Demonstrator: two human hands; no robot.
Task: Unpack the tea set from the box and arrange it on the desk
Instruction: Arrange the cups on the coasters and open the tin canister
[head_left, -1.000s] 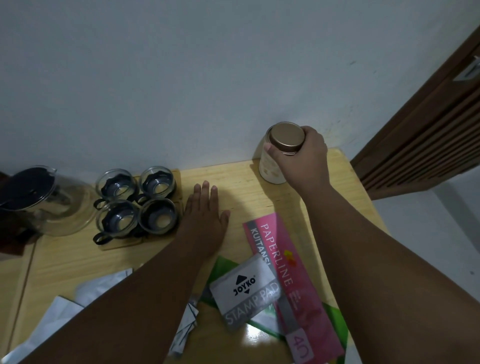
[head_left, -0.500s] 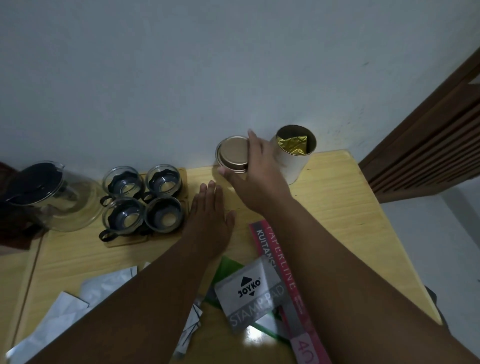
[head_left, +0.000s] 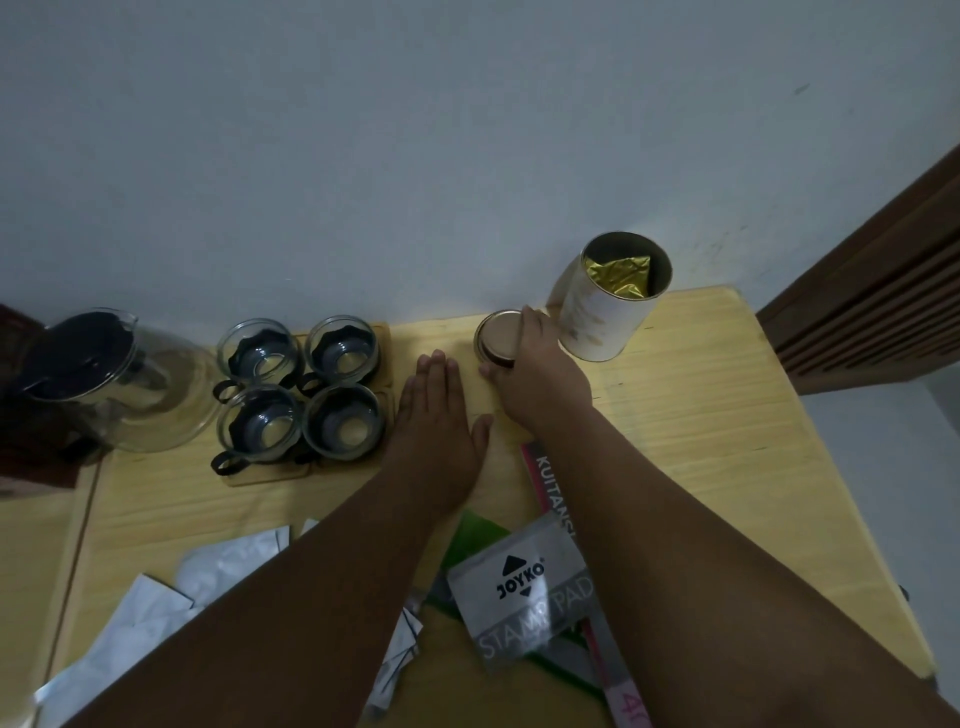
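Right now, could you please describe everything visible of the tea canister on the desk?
The tea canister is a cream cylinder with a faint pattern, standing upright and open at the back right of the desk, near the wall. A crumpled gold foil bag shows inside its dark interior. Its gold lid is off, to its left, gripped by the right hand; whether that hand touches the canister I cannot tell.

Our left hand (head_left: 436, 431) lies flat, fingers straight, while our right hand (head_left: 543, 369), arm outstretched, curls round the lid (head_left: 497, 335).
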